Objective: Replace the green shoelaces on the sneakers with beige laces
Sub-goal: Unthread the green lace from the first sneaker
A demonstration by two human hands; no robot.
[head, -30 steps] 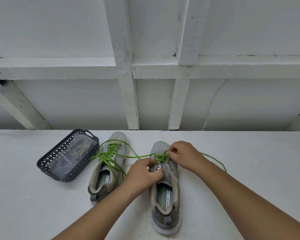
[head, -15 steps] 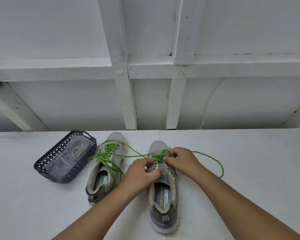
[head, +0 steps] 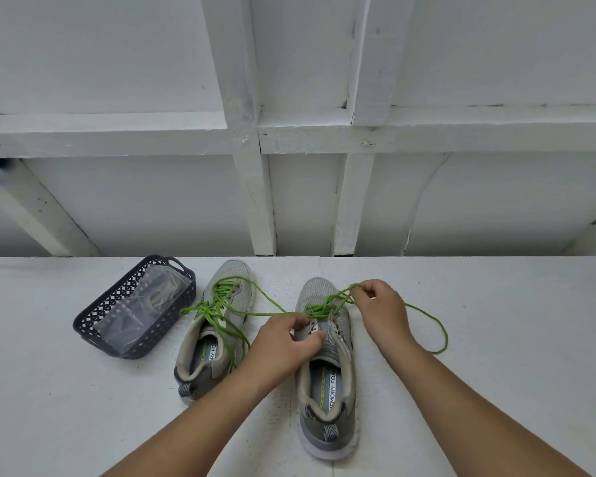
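Two grey mesh sneakers sit side by side on our white painted table [head: 479,339], toes pointing away from us. On the right sneaker [head: 327,366], our right hand [head: 381,313] pinches a strand of the bright green lace [head: 324,306] between curled thumb and fingertips and holds it raised just above the toe end, with a long loop trailing off to the right across the table. Our left hand [head: 283,342] grips the tongue and eyelet edge of the same shoe, fingers curled around it. Only the eyelets nearest the toe carry lace; those nearer us are bare. The left sneaker [head: 214,332] is laced in green [head: 221,304] with loose ends spilling over its side. Just beside it on the left stands a dark blue perforated plastic basket [head: 117,304] holding a clear bag with the pale beige laces [head: 160,294] inside.
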